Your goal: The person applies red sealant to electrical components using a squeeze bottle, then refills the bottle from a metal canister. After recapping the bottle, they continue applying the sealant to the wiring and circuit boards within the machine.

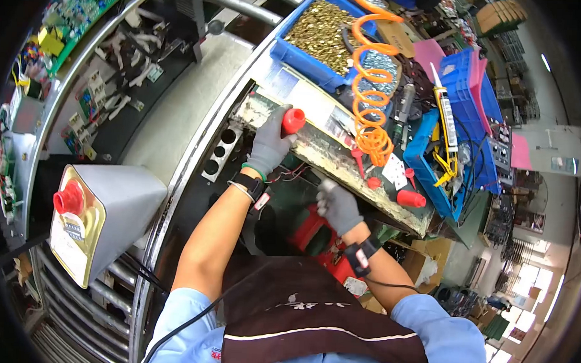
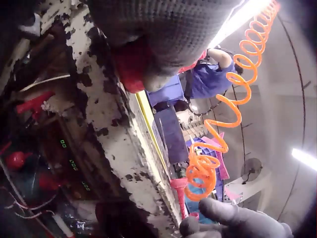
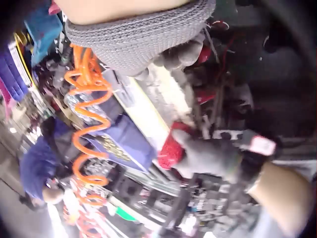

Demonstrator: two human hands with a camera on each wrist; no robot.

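Observation:
In the head view my gloved left hand (image 1: 271, 145) grips a red cap-like piece (image 1: 294, 120) at the bench edge (image 1: 318, 147). The right wrist view shows the same left hand (image 3: 205, 156) with its fingers round the red piece (image 3: 171, 148). From the left wrist, the glove (image 2: 173, 34) covers much of that red piece (image 2: 130, 69). My gloved right hand (image 1: 339, 208) is just off the bench's front edge, fingers loosely bent, with nothing visible in them. Its fingers (image 2: 223, 213) also appear low in the left wrist view.
A blue bin (image 1: 314, 79) of brass-coloured parts and an orange coiled hose (image 1: 372, 88) are at the back. Red pieces (image 1: 411, 198) and a blue tray (image 1: 428, 155) with a sealant tube (image 1: 447, 117) lie rightward. A metal can (image 1: 117, 206) stands left.

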